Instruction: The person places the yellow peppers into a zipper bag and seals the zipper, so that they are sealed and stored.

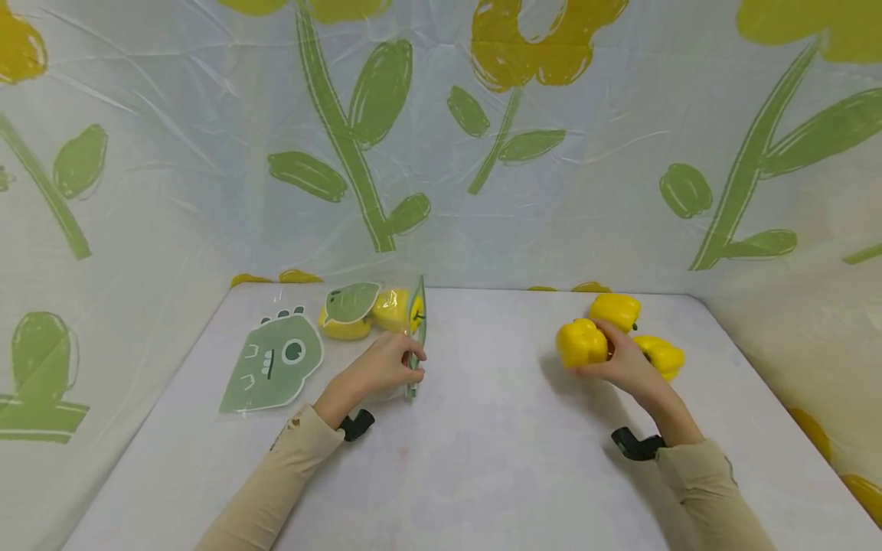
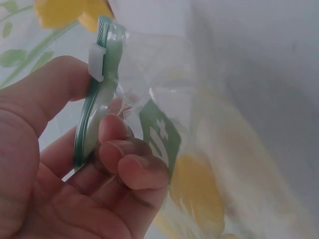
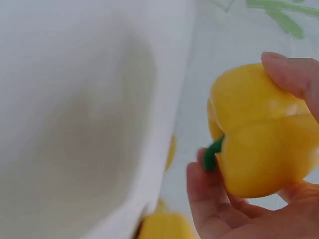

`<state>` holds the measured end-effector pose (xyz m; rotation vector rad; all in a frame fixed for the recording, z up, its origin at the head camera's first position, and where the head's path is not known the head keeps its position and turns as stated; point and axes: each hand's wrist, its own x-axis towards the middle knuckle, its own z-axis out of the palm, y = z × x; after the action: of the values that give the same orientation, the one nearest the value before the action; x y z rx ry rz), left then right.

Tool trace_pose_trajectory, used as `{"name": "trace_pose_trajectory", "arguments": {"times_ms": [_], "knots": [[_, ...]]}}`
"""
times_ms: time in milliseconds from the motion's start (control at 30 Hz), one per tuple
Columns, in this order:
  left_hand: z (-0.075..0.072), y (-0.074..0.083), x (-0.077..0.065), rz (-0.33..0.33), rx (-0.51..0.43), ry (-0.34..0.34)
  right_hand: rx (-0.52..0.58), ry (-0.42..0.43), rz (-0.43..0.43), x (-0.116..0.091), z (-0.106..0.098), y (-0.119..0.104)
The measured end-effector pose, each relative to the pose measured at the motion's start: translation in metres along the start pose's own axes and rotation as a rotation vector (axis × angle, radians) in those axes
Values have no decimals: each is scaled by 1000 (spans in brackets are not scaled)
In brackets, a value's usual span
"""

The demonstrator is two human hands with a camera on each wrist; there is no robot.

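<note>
Fingers [image 3: 203, 206] of the right hand [image 1: 625, 366] are curled round a yellow pepper [image 1: 580, 343], held well to the right of the clear bag [image 1: 353, 301], whose zip edge [image 1: 422, 300], turned toward that pepper, is pinched by the left hand [image 1: 386, 364].

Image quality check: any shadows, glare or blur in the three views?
Head: soft shadow on the tabletop below the right hand; glare on the clear bag. Left wrist: small glints on the bag's film, yellow shapes inside it hazy. Right wrist: held pepper fairly clear, pepper at the bottom edge blurred; broad soft shadow at left.
</note>
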<state>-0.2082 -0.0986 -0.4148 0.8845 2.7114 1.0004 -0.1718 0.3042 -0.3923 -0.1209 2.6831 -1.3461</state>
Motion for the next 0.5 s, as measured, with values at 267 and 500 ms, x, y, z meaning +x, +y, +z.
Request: {"name": "trace_pose_trajectory", "arguments": {"times_ms": [267,500], "knots": [[1,0,0,-3,-10,-14,172,46,-56,37,26,-40],[0,1,0,-7,-7,-18,347,93,-123,61,59,-81]]}}
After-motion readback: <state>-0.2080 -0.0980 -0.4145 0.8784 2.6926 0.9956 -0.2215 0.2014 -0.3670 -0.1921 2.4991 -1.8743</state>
